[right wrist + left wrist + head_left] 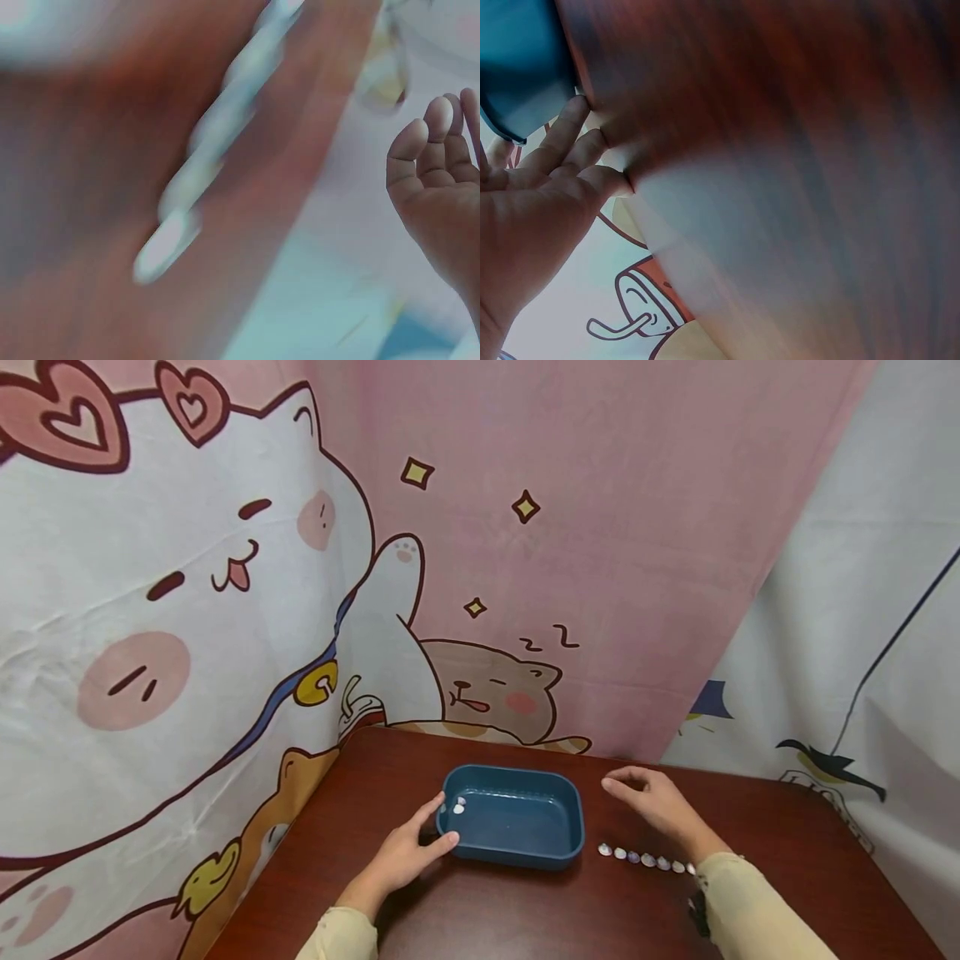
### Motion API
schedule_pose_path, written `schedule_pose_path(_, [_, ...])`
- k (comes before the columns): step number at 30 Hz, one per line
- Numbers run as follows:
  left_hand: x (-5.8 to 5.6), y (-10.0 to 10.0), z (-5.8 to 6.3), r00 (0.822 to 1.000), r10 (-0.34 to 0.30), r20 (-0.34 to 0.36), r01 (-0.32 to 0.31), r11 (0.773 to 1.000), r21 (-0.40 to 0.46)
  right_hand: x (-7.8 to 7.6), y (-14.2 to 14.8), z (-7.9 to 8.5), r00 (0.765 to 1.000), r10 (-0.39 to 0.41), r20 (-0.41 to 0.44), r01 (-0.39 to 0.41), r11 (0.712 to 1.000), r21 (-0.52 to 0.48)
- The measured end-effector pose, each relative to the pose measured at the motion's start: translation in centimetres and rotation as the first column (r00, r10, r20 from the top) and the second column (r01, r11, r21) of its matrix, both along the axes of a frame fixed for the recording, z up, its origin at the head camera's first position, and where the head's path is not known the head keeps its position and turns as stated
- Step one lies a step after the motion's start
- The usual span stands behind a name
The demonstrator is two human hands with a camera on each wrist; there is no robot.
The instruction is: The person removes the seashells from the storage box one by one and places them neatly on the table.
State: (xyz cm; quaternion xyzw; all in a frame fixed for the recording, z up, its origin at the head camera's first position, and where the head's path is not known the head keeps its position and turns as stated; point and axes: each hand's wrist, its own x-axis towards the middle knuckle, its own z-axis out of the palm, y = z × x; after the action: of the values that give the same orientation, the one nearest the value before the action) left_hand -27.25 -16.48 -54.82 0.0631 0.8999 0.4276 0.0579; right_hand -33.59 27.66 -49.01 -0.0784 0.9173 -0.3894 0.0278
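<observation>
A dark blue rectangular dish [517, 860] stands on the table, with small white shells [459, 807] inside at its left end. My left hand [405, 852] touches the dish's left end, thumb and forefinger spread across the near-left corner. In the left wrist view the other fingers [574, 142] rest on the tabletop beside the dish [525, 75]. To the right of the dish, my right hand [656, 802] hovers over the table with loosely bent fingers and nothing visible in them. Nearer me than that hand lies a row of several small white and purplish shells [647, 860], blurred in the right wrist view.
The reddish-brown wooden table [510, 910] reaches back to a pink cartoon-printed cloth [600, 568]. White cloth [885, 652] hangs along the right side. More printed cloth [225, 693] borders the table at left.
</observation>
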Motion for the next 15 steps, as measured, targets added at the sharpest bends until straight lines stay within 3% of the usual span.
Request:
schedule_pose_path(5, [0.0,-0.1,0.1,1.000,-0.003,0.002,0.003,1.000,-0.006,-1.2,-10.1,0.1,0.979,0.190,-0.076,-0.186,0.981,0.057])
schedule_pose_path(10, [0.0,-0.2,0.2,0.999,-0.027,0.022,0.027,1.000,0.009,-0.9,-18.5,-1.0,0.933,0.359,-0.028,-0.347,0.917,0.197])
schedule_pose_path(12, [0.1,-0.3,0.2,0.999,-0.033,0.027,0.033,0.999,0.011,-0.8,-20.7,-1.5,0.920,0.392,-0.008,-0.375,0.887,0.271])
schedule_pose_path(15, [0.0,-0.3,0.1,0.999,-0.038,0.023,0.038,0.999,0.011,-0.9,-22.9,-2.3,0.919,0.395,0.001,-0.366,0.849,0.381])
